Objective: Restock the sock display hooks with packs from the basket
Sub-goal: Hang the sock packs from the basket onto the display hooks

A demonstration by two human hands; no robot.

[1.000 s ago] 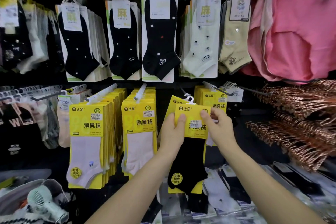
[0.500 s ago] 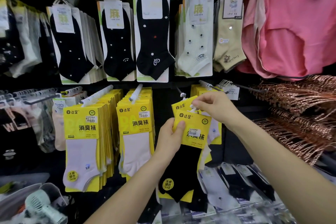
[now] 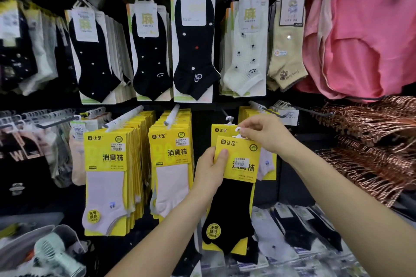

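I hold a yellow-carded pack of black socks (image 3: 236,186) in front of the lower row of the display. My left hand (image 3: 209,171) grips the left edge of its card, thumb on the front. My right hand (image 3: 263,135) pinches the small white plastic hanger (image 3: 238,131) at the top of the card. A second identical pack (image 3: 221,129) sits just behind it, its own hanger showing above. A dark display hook (image 3: 225,112) juts out just above both packs. Whether either hanger is on the hook I cannot tell.
Two full hooks of yellow packs with white socks (image 3: 105,184) (image 3: 172,177) hang to the left. Black and pale socks (image 3: 195,45) fill the upper row. Copper wire hangers (image 3: 371,141) and pink garments (image 3: 369,29) crowd the right. More sock packs (image 3: 295,231) lie below.
My right hand left the card's right side and rose to the white hanger at its top. The pack moved up a little and tilted. My left hand kept its grip.
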